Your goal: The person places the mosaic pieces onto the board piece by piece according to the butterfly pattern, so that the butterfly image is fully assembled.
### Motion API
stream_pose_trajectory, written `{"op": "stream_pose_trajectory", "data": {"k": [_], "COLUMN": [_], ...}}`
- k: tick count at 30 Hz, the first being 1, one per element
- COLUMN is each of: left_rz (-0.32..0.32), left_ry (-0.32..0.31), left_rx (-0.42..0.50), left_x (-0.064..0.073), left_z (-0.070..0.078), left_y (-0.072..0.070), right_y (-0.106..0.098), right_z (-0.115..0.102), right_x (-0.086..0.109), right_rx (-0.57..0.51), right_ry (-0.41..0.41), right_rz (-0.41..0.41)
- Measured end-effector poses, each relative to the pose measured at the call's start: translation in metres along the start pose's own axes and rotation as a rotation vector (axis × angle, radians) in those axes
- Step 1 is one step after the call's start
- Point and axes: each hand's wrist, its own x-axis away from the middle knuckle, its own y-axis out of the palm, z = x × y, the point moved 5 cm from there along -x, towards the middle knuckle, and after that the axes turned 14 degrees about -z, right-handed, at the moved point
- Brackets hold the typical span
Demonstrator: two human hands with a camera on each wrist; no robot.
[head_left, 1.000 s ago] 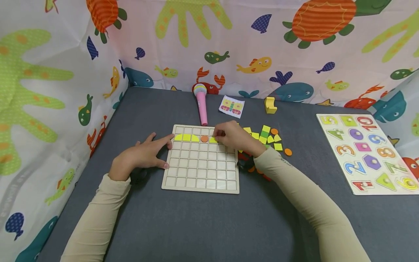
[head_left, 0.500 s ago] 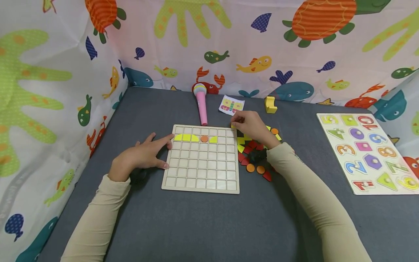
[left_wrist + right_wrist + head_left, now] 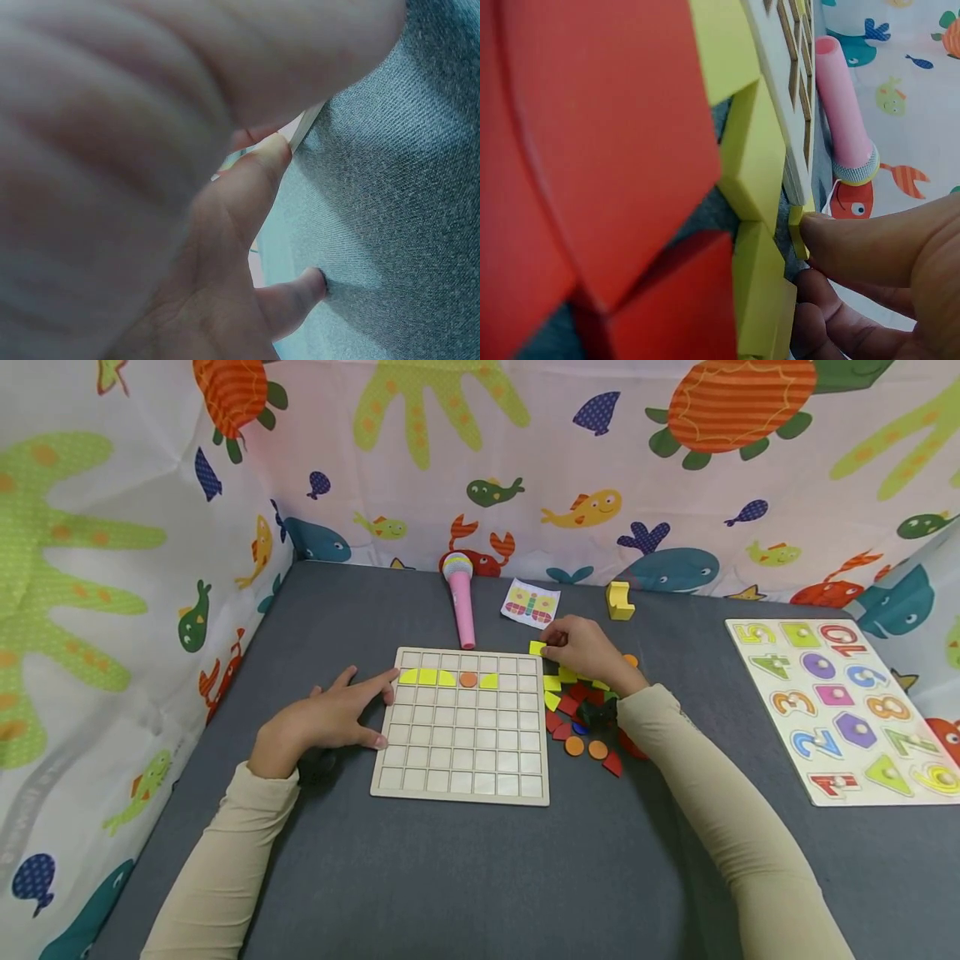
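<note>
Grid board and hands on a grey table (image 3: 450,877); clock positions follow the head view, twelve o'clock pointing away from the person. The pale grid board (image 3: 460,739) lies at three o'clock of the left hand (image 3: 326,717), whose fingers are spread, index finger and thumb resting at the board's nine-o'clock edge. From the right hand (image 3: 588,652), the board lies toward eight o'clock. That hand pinches a yellow tile (image 3: 537,647) between thumb and fingers; the tile sits at the hand's nine o'clock, just beside the board's upper right corner, contact between the two being unclear. The board's second row from the far edge contains, left to right, three yellow pieces (image 3: 427,677), an orange disc (image 3: 468,679) and a yellow quarter-like piece (image 3: 488,681). Loose pieces (image 3: 567,705), mostly red, yellow and orange, lie at the board's three o'clock. Beyond the board: pink microphone (image 3: 462,606), twelve o'clock; picture card (image 3: 531,603), one o'clock; yellow block (image 3: 620,602), two o'clock.
</note>
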Motion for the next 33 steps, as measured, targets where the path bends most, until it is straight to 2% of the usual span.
{"op": "stream_pose_trajectory", "data": {"k": [6,13,16,25,33], "left_rz": [0.008,0.011,0.005,0.001,0.000], "left_ry": [0.015,0.027,0.023,0.023,0.016], "left_rx": [0.007,-0.002,-0.001,-0.001,0.010], "left_x": [0.000,0.000,0.001,0.003,0.002], "left_z": [-0.001,0.000,0.000,0.003,0.003], "left_y": [0.000,0.000,0.001,0.000,0.000], "right_y": [-0.001,-0.003,-0.004,0.000,0.010], "right_z": [-0.002,-0.006,-0.007,-0.017,-0.030], "right_x": [0.000,0.003,0.005,0.007,0.008], "right_rx": [-0.006,-0.039,-0.053,-0.073,-0.076], "right_ry": [0.018,0.014,0.002,-0.035,-0.076], "right_rz": [0.002,0.104,0.122,0.133,0.096]}}
